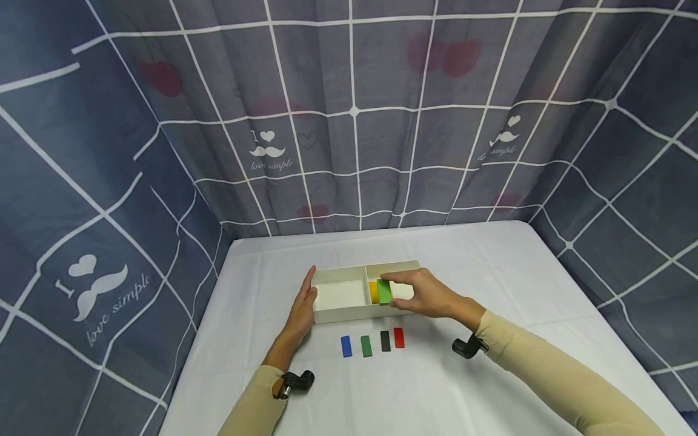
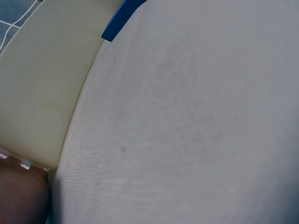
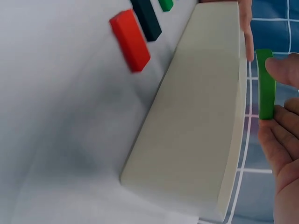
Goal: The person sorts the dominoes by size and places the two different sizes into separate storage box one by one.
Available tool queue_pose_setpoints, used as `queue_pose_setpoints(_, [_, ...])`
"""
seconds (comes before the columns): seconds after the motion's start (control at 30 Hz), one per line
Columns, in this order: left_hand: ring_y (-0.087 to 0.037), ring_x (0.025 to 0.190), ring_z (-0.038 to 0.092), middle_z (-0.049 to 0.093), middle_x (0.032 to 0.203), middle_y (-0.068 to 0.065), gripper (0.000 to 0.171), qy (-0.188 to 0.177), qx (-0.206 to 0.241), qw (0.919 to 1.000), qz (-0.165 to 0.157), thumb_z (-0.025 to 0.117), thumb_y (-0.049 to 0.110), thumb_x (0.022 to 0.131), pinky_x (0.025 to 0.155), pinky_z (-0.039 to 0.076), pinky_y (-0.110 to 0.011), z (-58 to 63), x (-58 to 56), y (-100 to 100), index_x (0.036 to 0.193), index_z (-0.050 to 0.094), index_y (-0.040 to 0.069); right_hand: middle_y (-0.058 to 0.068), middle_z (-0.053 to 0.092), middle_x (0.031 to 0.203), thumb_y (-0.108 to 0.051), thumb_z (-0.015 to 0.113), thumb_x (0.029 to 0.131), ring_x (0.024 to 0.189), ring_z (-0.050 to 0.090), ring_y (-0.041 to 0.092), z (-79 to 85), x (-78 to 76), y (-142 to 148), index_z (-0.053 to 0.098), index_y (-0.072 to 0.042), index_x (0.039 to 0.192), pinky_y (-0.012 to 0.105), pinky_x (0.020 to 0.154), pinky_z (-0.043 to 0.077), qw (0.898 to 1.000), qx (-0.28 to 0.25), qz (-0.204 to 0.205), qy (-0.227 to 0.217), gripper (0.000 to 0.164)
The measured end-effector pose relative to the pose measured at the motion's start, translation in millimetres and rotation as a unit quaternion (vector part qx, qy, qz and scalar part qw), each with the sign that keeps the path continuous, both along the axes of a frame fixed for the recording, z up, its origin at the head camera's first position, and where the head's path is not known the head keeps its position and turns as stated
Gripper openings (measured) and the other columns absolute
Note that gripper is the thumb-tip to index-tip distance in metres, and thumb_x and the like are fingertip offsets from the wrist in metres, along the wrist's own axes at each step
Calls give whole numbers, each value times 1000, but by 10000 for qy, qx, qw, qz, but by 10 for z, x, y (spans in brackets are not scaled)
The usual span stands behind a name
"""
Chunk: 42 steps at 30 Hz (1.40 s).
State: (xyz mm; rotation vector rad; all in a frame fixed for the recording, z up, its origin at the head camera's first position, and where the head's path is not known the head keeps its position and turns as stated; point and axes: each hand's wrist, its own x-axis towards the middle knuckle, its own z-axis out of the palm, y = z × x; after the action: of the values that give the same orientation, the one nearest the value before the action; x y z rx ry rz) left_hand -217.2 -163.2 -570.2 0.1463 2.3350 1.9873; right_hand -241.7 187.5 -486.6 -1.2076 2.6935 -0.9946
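A cream two-compartment box (image 1: 349, 313) lies across the table. My left hand (image 1: 300, 312) rests against its left end, fingers straight along the wall. Over the smaller right compartment, my right hand (image 1: 428, 293) pinches a light green block (image 1: 384, 292) between thumb and fingers. In the right wrist view that green block (image 3: 266, 86) is above the box's rim. A yellow block (image 1: 373, 292) shows inside the right compartment, partly hidden by the green one. The left compartment holds nothing visible.
In front of the box lie a blue block (image 1: 346, 346), a dark green block (image 1: 366, 346), a black block (image 1: 385, 341) and a red block (image 1: 399, 338) in a row. A white cloth (image 1: 436, 393) covers the table; checked curtains (image 1: 327, 139) surround it.
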Motion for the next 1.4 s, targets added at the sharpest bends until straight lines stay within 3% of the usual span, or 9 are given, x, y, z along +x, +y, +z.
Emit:
queue_pose_setpoints(0.4, [-31, 172, 4, 10, 186, -3, 57, -4, 40, 10000, -2, 27, 24, 122, 137, 3, -64, -28, -11, 0, 177, 15, 35, 11, 72, 146, -19, 87, 94, 130, 73, 37, -84, -159, 202, 65, -4, 151, 50, 109, 60, 9994, 213, -201, -181, 63])
queue_pose_setpoints(0.67, [-32, 172, 5, 10, 186, -3, 57, 13, 0, 10000, 8, 27, 25, 122, 137, 3, -65, -22, -5, 3, 178, 15, 33, 11, 71, 147, -20, 86, 95, 134, 70, 29, -114, -247, 280, 66, -4, 151, 50, 112, 58, 9984, 451, -279, -181, 62])
queue_pose_setpoints(0.87, [-31, 172, 5, 10, 186, -3, 58, 0, 6, 10000, 19, 27, 25, 122, 138, 3, -64, -5, -3, 2, 177, 15, 38, 10, 72, 147, -19, 84, 95, 134, 70, 26, -118, -327, 302, 66, -3, 150, 49, 114, 57, 9969, 751, -204, -81, 60])
queue_pose_setpoints(1.4, [-31, 172, 3, 8, 186, -1, 57, 21, -46, 10000, 31, 28, 26, 122, 138, 2, -64, -6, -3, -1, 176, 16, 39, 12, 73, 145, -17, 88, 93, 133, 70, 26, -101, -458, 250, 66, 1, 148, 49, 115, 56, 9891, 1457, 81, -178, 62])
